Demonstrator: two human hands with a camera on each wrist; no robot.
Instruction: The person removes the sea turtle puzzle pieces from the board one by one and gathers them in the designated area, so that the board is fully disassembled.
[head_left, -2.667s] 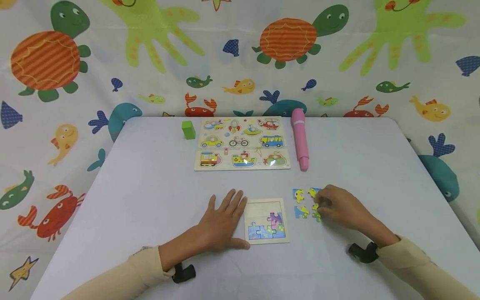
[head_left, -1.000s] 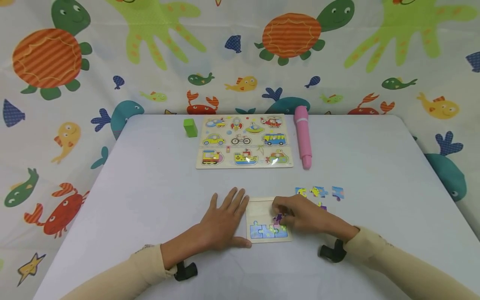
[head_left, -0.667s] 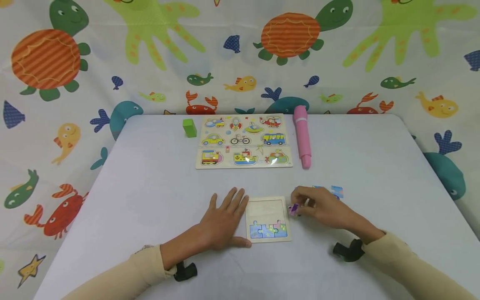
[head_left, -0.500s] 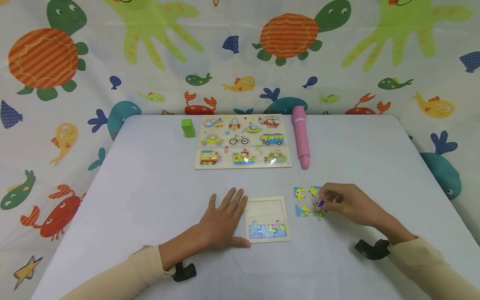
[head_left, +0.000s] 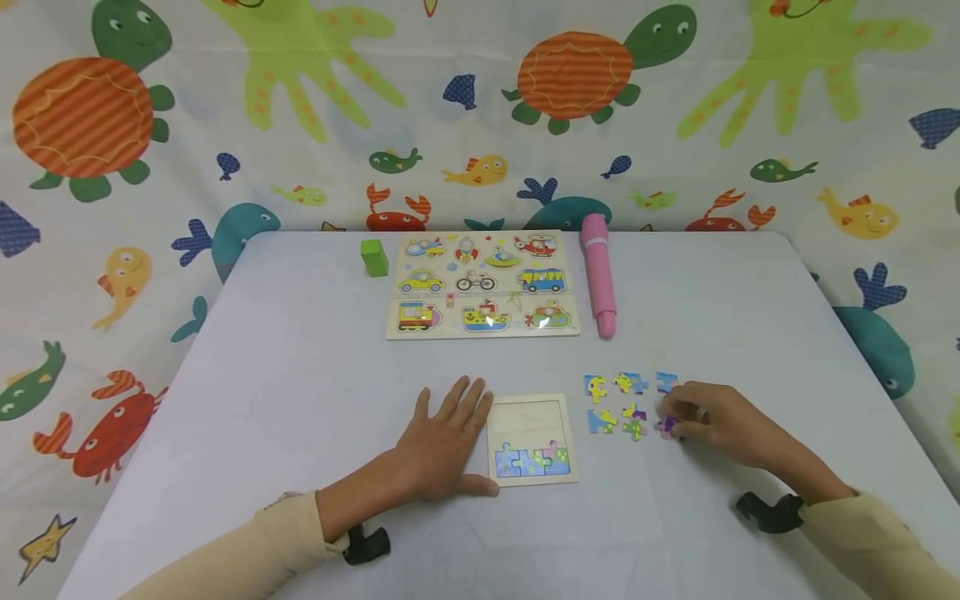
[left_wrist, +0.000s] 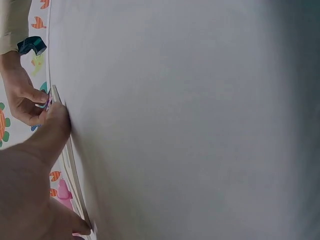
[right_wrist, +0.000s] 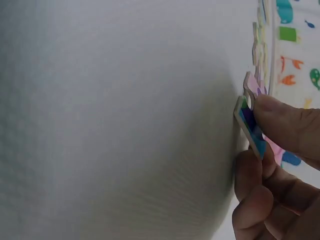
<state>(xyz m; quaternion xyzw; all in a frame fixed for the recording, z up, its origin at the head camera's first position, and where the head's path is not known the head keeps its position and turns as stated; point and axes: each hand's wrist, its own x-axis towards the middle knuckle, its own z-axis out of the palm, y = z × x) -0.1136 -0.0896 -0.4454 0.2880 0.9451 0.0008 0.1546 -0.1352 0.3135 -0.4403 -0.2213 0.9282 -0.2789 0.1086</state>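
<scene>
Right hand (head_left: 716, 421): thumb and fingers pinch a jigsaw piece (right_wrist: 250, 125), blue and purple on its face. Piece tilted, right of the tray; cannot tell whether its lower edge touches the table.
Left hand (head_left: 442, 442): grasping nothing. Palm down, fingers straight and spread, fingertips and thumb against the tray's left side.
Puzzle tray (head_left: 528, 417): small, square, pale wood, flat between the hands. Three fitted pieces (head_left: 531, 462), mostly blue, joined along the near side; wood shows beyond them.
Loose pieces (head_left: 602, 422): two rough rows between tray and right hand, blue and yellow prints, some purple and green. Far-right one lies just by the fingers.
Wrists: black wrist cameras (head_left: 366, 546), beige sleeves (head_left: 292, 525).
Far side of table: vehicle puzzle board (head_left: 483, 287); green block (head_left: 374, 258) just left of it, pink pen-shaped stick (head_left: 598, 279) just right.
Ground: white table (head_left: 300, 392).
Backdrop: sea-creature cloth (head_left: 457, 50), turtles, crabs, fish.
</scene>
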